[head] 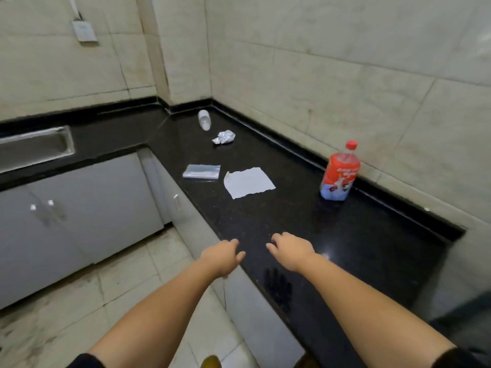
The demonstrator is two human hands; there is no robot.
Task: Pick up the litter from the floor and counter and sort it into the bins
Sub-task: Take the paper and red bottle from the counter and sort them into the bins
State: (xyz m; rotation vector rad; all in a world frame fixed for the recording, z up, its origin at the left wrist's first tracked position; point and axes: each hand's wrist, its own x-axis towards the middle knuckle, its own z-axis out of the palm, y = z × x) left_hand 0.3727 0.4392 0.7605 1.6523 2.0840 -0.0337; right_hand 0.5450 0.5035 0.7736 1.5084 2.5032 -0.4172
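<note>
Litter lies on a black L-shaped counter. A torn white paper sheet rests flat mid-counter, with a clear plastic bag just left of it. Farther back sit a crumpled foil wad and a small clear plastic bottle on its side near the corner. A red-labelled bottle with a red cap stands upright by the right wall. My left hand hovers at the counter's front edge and my right hand is over the counter; both hold nothing, fingers loosely curled downward.
A steel sink is set into the counter at the left. Grey cabinet doors run below it. Stained pale floor tiles lie at lower left. Tiled walls close in behind and to the right. No bins are in view.
</note>
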